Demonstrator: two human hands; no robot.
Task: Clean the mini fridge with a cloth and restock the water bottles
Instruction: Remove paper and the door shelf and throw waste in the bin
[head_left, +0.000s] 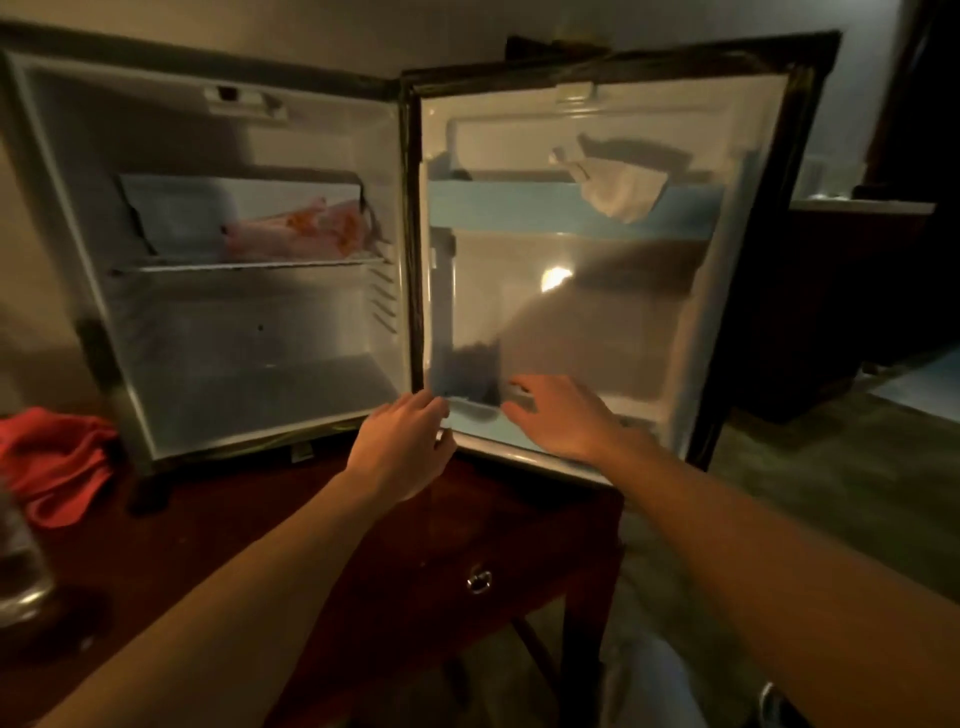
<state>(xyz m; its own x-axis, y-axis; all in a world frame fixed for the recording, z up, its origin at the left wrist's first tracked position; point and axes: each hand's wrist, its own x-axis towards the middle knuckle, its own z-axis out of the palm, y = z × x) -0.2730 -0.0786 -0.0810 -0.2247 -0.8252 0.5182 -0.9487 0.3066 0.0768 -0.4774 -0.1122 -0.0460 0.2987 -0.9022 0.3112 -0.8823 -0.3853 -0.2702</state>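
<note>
Both forearms are extended toward the bottom of the open white-lined mini fridge door. The left hand and right hand are held palm down, fingers loosely spread, nothing gripped. A crumpled white cloth is draped over the door's upper shelf, hanging downward.

dim warm light, soft blur, glare on door
</note>
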